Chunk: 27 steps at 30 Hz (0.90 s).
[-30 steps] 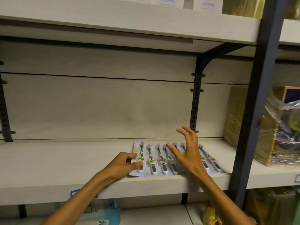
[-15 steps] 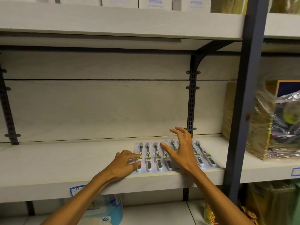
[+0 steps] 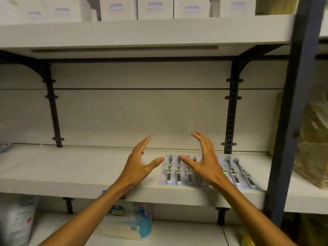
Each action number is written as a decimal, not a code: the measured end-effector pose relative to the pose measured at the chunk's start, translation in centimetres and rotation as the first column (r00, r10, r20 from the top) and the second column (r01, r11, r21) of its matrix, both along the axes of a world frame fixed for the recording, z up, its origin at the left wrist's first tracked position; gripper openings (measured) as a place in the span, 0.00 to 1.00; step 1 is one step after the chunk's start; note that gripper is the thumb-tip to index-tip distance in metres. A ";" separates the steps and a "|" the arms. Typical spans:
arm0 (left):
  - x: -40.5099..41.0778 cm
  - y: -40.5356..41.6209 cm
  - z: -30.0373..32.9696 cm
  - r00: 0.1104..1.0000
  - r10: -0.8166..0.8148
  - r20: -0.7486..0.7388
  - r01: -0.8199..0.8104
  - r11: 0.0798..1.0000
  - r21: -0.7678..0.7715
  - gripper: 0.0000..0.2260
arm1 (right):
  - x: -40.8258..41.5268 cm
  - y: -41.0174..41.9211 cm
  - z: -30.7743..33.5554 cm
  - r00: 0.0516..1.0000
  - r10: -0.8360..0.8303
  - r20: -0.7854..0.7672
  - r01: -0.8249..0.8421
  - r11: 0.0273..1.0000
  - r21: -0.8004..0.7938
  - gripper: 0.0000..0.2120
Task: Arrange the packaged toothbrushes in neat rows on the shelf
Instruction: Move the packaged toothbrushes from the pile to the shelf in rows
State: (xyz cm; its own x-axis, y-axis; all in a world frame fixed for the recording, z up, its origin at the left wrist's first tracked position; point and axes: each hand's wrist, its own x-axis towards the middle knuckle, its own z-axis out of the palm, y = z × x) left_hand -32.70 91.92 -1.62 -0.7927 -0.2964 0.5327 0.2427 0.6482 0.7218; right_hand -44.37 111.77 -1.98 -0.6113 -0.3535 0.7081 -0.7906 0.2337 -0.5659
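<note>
Several packaged toothbrushes (image 3: 174, 172) lie flat side by side in a row on the pale shelf (image 3: 79, 167), towards its right end. My left hand (image 3: 140, 163) hovers above the shelf just left of the row, fingers straight, thumb spread, holding nothing. My right hand (image 3: 204, 160) hovers over the middle of the row, fingers spread, and hides some of the packages. Neither hand touches a package.
A dark blue upright post (image 3: 291, 107) bounds the shelf on the right, with wrapped goods (image 3: 314, 144) beyond it. White boxes (image 3: 154, 8) line the shelf above. A paper-roll pack (image 3: 131, 222) stands on the lower shelf. Black brackets (image 3: 232, 112) run up the back wall.
Both hands lifted off the packages and now hover with fingers spread. The left hand let go of the leftmost package. The view shifted so the row sits further right.
</note>
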 end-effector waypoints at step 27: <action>24.2 -30.5 0.9 0.971 0.167 -0.171 -0.185 0.978 -0.093 0.47 | 24.2 -33.6 4.9 0.961 0.276 -0.024 -0.274 0.960 0.060 0.45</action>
